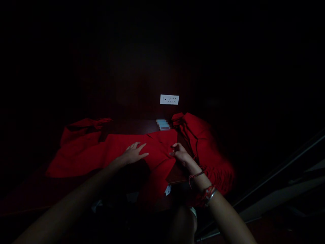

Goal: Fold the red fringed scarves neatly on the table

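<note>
A wide red scarf (157,142) lies across the dark tabletop, its front part hanging over the near edge. Flat on its middle rests my left hand (133,153), fingers spread and a ring on one of them. My right hand (179,154) is at the scarf's right edge, with thumb and fingers curled together on the fabric; small folds run from there. To the right lies a bunched red cloth with a fringe (208,145), close beside my right wrist. More red fabric (78,139) lies rumpled on the left, with a fringe-like end at the back.
On the dark wall behind is a white socket panel (169,99). Below it a pale blue, blurred-out flat object (163,124) lies on the dark table (132,126). A small white piece (168,190) shows under the near edge. The surroundings are very dark.
</note>
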Demonstrator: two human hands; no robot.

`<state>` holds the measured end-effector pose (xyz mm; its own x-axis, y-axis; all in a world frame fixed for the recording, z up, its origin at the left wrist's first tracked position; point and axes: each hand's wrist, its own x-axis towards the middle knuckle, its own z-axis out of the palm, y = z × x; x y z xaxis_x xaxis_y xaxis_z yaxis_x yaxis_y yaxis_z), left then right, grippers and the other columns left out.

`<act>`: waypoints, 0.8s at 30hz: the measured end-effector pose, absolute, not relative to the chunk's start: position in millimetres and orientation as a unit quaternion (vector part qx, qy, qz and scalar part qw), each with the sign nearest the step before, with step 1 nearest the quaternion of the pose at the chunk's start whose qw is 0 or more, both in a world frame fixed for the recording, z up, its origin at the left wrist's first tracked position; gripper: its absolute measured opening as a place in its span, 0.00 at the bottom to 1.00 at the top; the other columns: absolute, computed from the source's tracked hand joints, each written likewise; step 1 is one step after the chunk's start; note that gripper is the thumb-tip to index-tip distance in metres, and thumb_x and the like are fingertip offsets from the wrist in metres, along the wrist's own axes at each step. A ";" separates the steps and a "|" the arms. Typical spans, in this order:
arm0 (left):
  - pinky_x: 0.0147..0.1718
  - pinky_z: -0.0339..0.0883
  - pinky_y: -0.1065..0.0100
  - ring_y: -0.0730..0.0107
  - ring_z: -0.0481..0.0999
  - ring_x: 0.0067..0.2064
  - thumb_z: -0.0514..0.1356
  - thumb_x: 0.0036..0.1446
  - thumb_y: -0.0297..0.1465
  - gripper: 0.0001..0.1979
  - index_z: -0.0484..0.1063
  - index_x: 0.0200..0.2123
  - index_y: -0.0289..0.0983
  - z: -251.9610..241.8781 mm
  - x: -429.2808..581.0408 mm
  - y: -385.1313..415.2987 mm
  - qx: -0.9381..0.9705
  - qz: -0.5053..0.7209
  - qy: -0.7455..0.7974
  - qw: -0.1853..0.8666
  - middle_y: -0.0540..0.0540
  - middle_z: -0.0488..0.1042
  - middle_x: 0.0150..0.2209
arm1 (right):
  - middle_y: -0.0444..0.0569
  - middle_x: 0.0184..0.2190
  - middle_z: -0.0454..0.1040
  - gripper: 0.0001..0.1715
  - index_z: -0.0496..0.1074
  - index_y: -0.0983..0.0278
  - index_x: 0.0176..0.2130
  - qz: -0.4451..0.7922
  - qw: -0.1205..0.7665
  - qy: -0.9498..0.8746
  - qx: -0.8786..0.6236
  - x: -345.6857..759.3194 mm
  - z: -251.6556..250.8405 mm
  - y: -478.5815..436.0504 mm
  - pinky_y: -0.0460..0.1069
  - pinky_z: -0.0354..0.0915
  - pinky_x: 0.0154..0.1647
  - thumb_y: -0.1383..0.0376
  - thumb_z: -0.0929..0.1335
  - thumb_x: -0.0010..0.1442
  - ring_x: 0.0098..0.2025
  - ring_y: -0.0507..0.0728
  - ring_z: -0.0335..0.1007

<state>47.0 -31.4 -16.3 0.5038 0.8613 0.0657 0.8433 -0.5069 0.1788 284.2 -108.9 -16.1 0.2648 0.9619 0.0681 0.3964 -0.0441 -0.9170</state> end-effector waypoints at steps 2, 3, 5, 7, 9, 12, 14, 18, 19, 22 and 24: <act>0.51 0.43 0.53 0.52 0.44 0.58 0.43 0.50 0.50 0.32 0.47 0.56 0.43 -14.1 47.5 -35.0 0.862 0.022 0.499 0.085 0.41 0.46 0.58 | 0.39 0.24 0.61 0.16 0.58 0.63 0.30 0.257 0.442 -0.533 -0.674 293.2 -11.1 -109.4 0.44 0.58 0.28 0.71 0.63 0.36 0.26 0.49 0.59; 0.51 0.42 0.52 0.52 0.42 0.58 0.43 0.50 0.50 0.32 0.47 0.56 0.43 -12.3 48.9 -36.6 0.859 0.008 0.504 0.089 0.41 0.45 0.58 | 0.39 0.25 0.62 0.15 0.59 0.63 0.30 0.224 0.434 -0.540 -0.685 296.4 -8.6 -109.8 0.45 0.58 0.29 0.72 0.63 0.36 0.27 0.49 0.60; 0.51 0.43 0.54 0.52 0.44 0.58 0.43 0.52 0.47 0.30 0.48 0.56 0.41 -7.8 53.9 -43.5 0.860 0.019 0.505 0.072 0.40 0.47 0.58 | 0.42 0.28 0.64 0.15 0.60 0.63 0.31 0.170 0.408 -0.559 -0.702 297.8 -4.3 -113.7 0.46 0.58 0.32 0.72 0.63 0.37 0.31 0.50 0.61; 0.49 0.47 0.58 0.53 0.51 0.56 0.44 0.53 0.44 0.28 0.50 0.55 0.38 -3.6 59.8 -56.9 0.860 0.074 0.504 0.037 0.38 0.53 0.55 | 0.46 0.33 0.66 0.18 0.60 0.64 0.35 0.153 0.372 -0.571 -0.716 292.6 -1.1 -123.3 0.47 0.58 0.36 0.69 0.65 0.40 0.36 0.52 0.62; 0.47 0.52 0.61 0.56 0.59 0.51 0.44 0.53 0.43 0.28 0.52 0.54 0.35 -0.9 64.8 -73.5 0.855 0.123 0.504 0.026 0.37 0.60 0.50 | 0.50 0.38 0.66 0.24 0.58 0.65 0.42 0.172 0.332 -0.580 -0.723 283.6 1.1 -136.7 0.48 0.58 0.38 0.65 0.65 0.43 0.39 0.54 0.62; 0.43 0.56 0.64 0.56 0.65 0.45 0.51 0.48 0.45 0.33 0.53 0.54 0.32 -0.4 69.7 -90.4 0.855 0.110 0.500 0.078 0.37 0.66 0.43 | 0.51 0.40 0.67 0.33 0.54 0.65 0.49 0.222 0.287 -0.617 -0.699 272.6 2.1 -151.8 0.47 0.59 0.37 0.66 0.66 0.43 0.38 0.54 0.64; 0.40 0.59 0.66 0.58 0.67 0.42 0.55 0.45 0.41 0.33 0.53 0.54 0.32 -1.0 73.3 -91.7 0.855 0.097 0.494 0.124 0.40 0.69 0.39 | 0.47 0.38 0.68 0.31 0.58 0.63 0.48 0.233 0.282 -0.639 -0.677 270.4 1.3 -152.1 0.46 0.60 0.36 0.71 0.64 0.42 0.35 0.52 0.65; 0.37 0.61 0.68 0.66 0.69 0.37 0.53 0.45 0.26 0.18 0.65 0.44 0.35 1.7 84.4 -83.5 0.839 0.138 0.489 0.195 0.47 0.70 0.30 | 0.46 0.33 0.71 0.21 0.69 0.65 0.37 0.255 0.321 -0.601 -0.686 275.6 1.3 -137.3 0.45 0.61 0.34 0.75 0.60 0.43 0.32 0.51 0.66; 0.37 0.61 0.69 0.68 0.69 0.37 0.52 0.45 0.24 0.16 0.67 0.41 0.35 3.4 87.5 -82.3 0.823 0.168 0.494 0.222 0.47 0.69 0.30 | 0.47 0.33 0.71 0.20 0.70 0.67 0.37 0.274 0.340 -0.574 -0.693 277.2 2.7 -134.6 0.45 0.61 0.34 0.75 0.59 0.43 0.32 0.51 0.66; 0.34 0.64 0.71 0.74 0.69 0.35 0.50 0.49 0.24 0.15 0.63 0.43 0.36 9.5 93.2 -84.2 0.708 0.289 0.504 0.402 0.48 0.68 0.33 | 0.49 0.33 0.71 0.25 0.64 0.69 0.46 0.394 0.418 -0.470 -0.670 278.5 10.0 -137.3 0.45 0.63 0.31 0.73 0.59 0.47 0.30 0.49 0.66; 0.31 0.64 0.74 0.77 0.69 0.33 0.50 0.51 0.27 0.18 0.57 0.48 0.38 12.4 91.9 -88.0 0.618 0.316 0.474 0.542 0.49 0.67 0.34 | 0.47 0.33 0.70 0.33 0.55 0.67 0.53 0.499 0.451 -0.418 -0.610 276.3 15.7 -147.1 0.44 0.64 0.30 0.73 0.61 0.46 0.28 0.48 0.66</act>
<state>91.9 -88.0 12.4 0.3512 0.9281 -0.1235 0.2430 0.0370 0.9693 276.3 -147.1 15.7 0.1522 0.9608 -0.2319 0.0607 -0.2433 -0.9681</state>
